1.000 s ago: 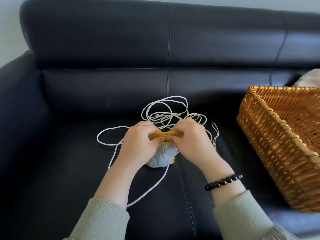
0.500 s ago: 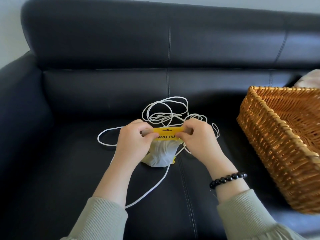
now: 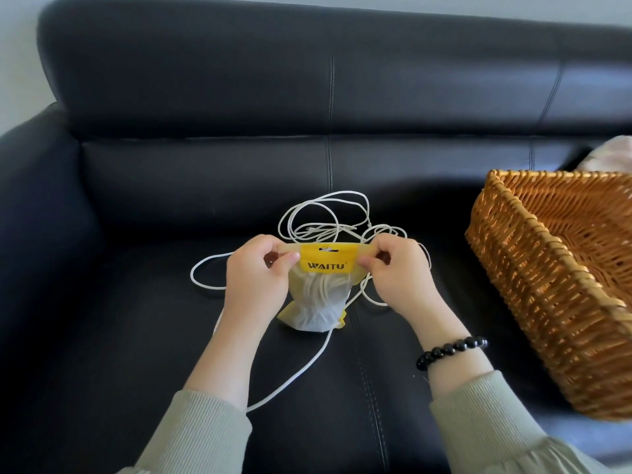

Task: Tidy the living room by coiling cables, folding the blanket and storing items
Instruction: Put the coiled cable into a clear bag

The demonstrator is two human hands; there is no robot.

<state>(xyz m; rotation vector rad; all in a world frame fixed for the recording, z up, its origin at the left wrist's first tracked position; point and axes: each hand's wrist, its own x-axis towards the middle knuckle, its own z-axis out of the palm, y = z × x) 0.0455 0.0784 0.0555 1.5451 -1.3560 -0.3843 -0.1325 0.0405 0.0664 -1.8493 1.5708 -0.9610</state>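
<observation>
Vs 1 s ago: hands wider apart, pouch point(image 3: 323, 265) top turned toward cam, WAITU label now readable. L hand point(image 3: 256, 280) grip and R hand point(image 3: 402, 273) grip each pinch one end of yellow top strip. Pouch bottom rests on sofa point(image 3: 136, 302), coiled white cable point(image 3: 319, 290) inside. Tangled loose cable point(image 3: 325, 213) just behind. Basket point(image 3: 533, 268) on seat at right, apart.

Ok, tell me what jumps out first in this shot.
The yellow WAITU pouch, pinched at its top corners by the left hand and right hand, rests on the black sofa. A loose white cable sprawls behind it, and a wicker basket sits to the right.
</observation>
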